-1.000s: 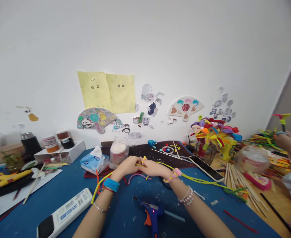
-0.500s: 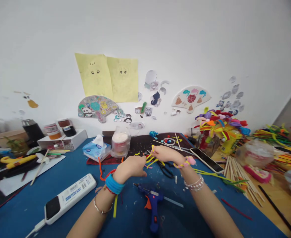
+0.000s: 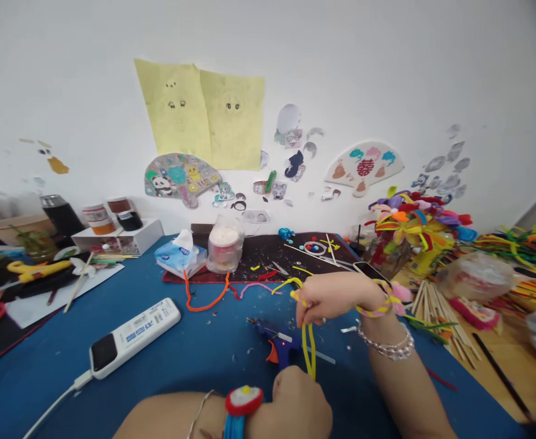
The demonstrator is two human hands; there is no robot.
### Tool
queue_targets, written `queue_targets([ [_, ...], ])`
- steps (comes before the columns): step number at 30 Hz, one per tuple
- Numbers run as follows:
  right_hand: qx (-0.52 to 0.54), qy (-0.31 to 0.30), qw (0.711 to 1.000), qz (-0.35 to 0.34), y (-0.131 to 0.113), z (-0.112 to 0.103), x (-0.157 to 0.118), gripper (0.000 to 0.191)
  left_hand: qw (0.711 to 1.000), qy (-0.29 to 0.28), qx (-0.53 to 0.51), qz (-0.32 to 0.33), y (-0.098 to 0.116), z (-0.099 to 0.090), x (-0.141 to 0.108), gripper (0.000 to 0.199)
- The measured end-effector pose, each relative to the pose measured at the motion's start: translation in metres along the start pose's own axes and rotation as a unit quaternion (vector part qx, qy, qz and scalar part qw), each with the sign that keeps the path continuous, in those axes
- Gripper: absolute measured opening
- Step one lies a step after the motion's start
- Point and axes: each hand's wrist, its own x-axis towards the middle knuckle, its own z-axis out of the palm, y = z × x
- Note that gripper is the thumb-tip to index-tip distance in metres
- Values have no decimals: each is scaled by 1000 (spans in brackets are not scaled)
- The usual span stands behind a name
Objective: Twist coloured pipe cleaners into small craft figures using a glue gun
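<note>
Yellow pipe cleaner [image 3: 308, 347] is light and bendy, so it's easy to pinch anywhere. It hangs lengthwise, down from the right hand [image 3: 329, 299], curled tight on it, just beside the blue hot glue gun [image 3: 283, 352]. Left hand [image 3: 295, 402] sits curled at its lower end, can't tell if gripping.

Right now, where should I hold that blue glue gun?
Take the hot glue gun by the top of its blue grip, just behind the orange trigger, coming from above and the left. It lies on its side, nozzle pointing left; the grip's lower end is hidden behind the left hand, and the yellow pipe cleaner hangs to the right.
</note>
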Motion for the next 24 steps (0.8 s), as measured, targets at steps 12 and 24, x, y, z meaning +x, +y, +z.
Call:
queue_targets([
  [12, -70, 54, 996, 30, -2, 6, 5, 31, 990, -91, -54, -97, 4, -6, 15, 28],
  [24, -58, 23, 998, 5, 1, 15, 24, 29, 968, -127, -118, -183, 11, 23, 35, 41],
])
